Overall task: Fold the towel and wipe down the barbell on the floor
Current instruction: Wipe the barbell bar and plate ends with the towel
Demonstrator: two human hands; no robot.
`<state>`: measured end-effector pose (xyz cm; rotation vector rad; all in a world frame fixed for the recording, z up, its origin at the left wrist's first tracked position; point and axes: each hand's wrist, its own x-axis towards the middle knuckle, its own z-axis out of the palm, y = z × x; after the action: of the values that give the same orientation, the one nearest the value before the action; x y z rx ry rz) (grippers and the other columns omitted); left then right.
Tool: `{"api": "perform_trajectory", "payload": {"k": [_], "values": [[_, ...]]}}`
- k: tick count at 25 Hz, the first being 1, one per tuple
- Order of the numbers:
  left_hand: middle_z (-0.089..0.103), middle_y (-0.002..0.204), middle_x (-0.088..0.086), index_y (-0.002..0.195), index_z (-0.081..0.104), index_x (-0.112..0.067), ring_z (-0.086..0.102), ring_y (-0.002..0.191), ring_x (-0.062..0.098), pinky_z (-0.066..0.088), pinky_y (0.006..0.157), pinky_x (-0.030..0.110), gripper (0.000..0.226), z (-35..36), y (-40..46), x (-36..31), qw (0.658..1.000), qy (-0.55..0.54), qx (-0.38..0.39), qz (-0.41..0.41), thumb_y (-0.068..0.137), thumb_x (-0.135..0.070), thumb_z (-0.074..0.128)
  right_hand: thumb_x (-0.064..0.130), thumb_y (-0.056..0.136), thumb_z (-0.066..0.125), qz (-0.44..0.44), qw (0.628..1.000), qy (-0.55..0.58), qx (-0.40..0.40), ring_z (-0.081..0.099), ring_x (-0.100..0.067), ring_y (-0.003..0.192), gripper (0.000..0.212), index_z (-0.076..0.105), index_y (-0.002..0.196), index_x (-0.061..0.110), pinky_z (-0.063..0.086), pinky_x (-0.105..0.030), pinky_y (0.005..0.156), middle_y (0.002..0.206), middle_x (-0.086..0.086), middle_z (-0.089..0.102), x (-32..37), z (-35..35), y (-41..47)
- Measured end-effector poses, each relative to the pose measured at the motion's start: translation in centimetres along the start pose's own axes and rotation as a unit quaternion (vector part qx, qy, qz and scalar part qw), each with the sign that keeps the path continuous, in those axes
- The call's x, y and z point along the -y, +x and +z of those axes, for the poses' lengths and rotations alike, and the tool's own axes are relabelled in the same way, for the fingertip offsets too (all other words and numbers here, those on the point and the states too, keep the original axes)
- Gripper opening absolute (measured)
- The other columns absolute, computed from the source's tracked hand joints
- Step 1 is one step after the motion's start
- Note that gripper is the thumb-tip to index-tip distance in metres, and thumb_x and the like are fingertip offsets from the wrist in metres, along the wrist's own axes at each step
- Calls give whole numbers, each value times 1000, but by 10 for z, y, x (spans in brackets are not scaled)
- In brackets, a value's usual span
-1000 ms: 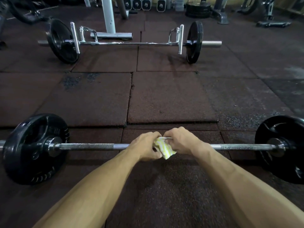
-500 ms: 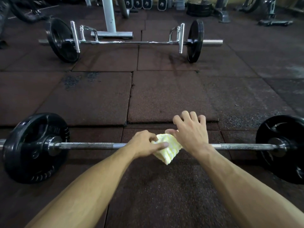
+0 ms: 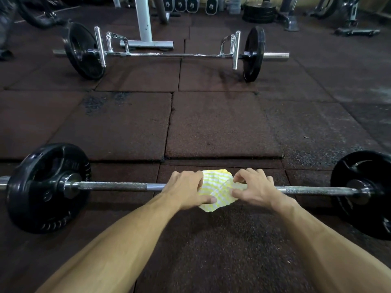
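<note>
A dark reddish-brown rubber-tiled floor (image 3: 222,127) carries everything. Under the hands (image 3: 186,192) a steel barbell with black round plates (image 3: 114,185) rests on it, and well beyond them lies a chrome multi-handle bar with black plates (image 3: 169,54), a white metal stand base (image 3: 146,43) just behind.

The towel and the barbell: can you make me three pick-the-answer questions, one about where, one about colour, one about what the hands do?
1. Where is the towel?
A. draped over the middle of the barbell
B. on the left plate
C. flat on the floor far away

2. What colours is the towel?
A. plain blue
B. yellow and white
C. red and black

3. What are the hands doing?
A. hanging free
B. lifting a plate
C. both holding the towel

Answers:
1 A, it lies across the shaft between the hands.
2 B, it shows yellow and white stripes.
3 C, the left hand and right hand each hold a side.
</note>
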<state>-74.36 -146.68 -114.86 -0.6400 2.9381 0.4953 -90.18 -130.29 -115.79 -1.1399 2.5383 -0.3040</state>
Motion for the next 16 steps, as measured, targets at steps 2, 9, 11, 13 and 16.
{"api": "perform_trajectory", "payload": {"k": [2,9,11,13,16], "values": [[54,97,-7,93,47,-27,52,92,17,38,89,38,65,1,-1,0,1000,1,23,0,58,-80,61,45,78,67,24,998,37,34,46,-15,102,22,56,94,35,29,-39,86,101,16,56,-2,-10,5],[46,102,-4,104,52,-22,51,94,20,36,80,30,53,1,-6,0,1000,-25,4,6,72,-62,68,29,80,61,60,995,-23,72,64,-20,87,6,64,76,30,49,-37,86,89,7,69,18,-29,27],[45,98,-5,98,52,-24,53,91,21,40,78,31,39,3,-7,1,999,-51,-7,10,78,-55,65,28,79,56,32,999,-24,24,64,-26,83,9,60,71,31,52,-36,77,92,2,68,33,-38,32],[47,93,-4,86,50,-26,53,86,22,44,75,35,30,2,-8,2,996,-87,-18,-1,80,-53,62,23,83,55,-14,993,-49,-104,62,-34,83,8,61,82,29,46,-36,67,92,-2,64,54,-41,34],[61,91,2,85,51,-24,57,89,28,47,75,38,23,-1,-7,6,989,-132,-56,-32,81,-44,62,17,89,54,-119,969,-99,-192,64,-34,89,18,56,106,21,41,-40,67,97,-5,66,78,-13,33]]}}
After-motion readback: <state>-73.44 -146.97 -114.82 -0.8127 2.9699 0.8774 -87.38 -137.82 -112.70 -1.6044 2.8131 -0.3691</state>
